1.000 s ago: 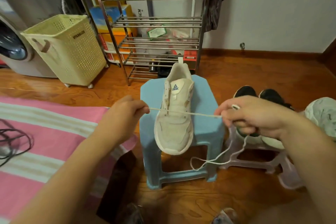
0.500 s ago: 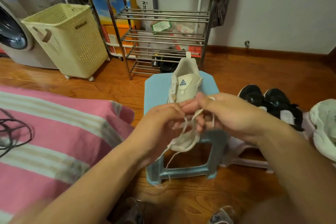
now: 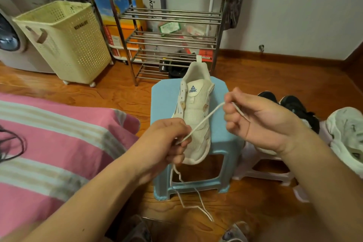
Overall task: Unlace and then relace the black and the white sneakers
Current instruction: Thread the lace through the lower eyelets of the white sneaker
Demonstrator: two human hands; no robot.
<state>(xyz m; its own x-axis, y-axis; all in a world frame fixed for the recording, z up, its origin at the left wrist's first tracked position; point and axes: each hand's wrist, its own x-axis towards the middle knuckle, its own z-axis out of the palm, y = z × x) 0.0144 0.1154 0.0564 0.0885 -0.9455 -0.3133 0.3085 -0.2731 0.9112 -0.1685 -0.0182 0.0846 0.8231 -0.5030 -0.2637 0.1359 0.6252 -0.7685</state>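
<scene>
Item: cream-white mesh sneaker w/ blue tongue logo point(image 3: 194, 116), lying on top of the light-blue plastic stool point(image 3: 163, 100), heel toward the far side; eyelets look bare, no lace threaded. Loose white cotton shoelace point(image 3: 204, 119) held above the stool, taut between both hands, rest dangling down in front of the stool to the wooden floor. Left hand point(image 3: 167, 141): fingers curled, pinching lace over the toe end. Right hand point(image 3: 253, 122): fingers curled round lace, just right of the stool. Pair of black sneakers point(image 3: 290, 108) on a pale plastic stool point(image 3: 263, 171) right of the blue stool; lace state unclear. Second white sneaker point(image 3: 347, 133) further right, partly cut off. Status, est.: this white shoe unlaced; relacing not begun; other shoes pending or cannot tell.
</scene>
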